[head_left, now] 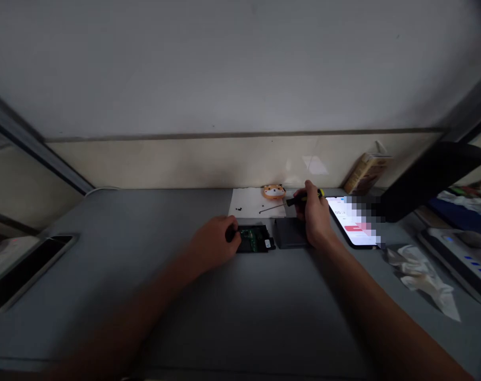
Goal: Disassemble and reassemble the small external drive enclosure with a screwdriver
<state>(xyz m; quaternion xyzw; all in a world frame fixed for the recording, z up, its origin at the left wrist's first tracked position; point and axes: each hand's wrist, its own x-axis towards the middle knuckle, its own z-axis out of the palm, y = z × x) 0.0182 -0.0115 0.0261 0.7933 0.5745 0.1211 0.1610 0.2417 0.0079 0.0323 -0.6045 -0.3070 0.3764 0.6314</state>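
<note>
My hands are apart. My left hand (214, 242) touches the edge of the black enclosure (260, 246), which lies at centre frame on the bench (105, 222) with its green circuit board (253, 239) exposed; I cannot tell whether it clamps. Keep the enclosure flat. My right hand (311, 214) grips the yellow-and-black screwdriver (299, 199) above the dark cover (290, 234). Small black screws (238, 209) lie on white paper (248, 203).

I have free room on the grey desk (105, 225) toward me and left of my left hand (213, 239). My phone (349, 219) blocks the way right of my right hand (314, 214), and the wall (184, 161) stops me ahead.
</note>
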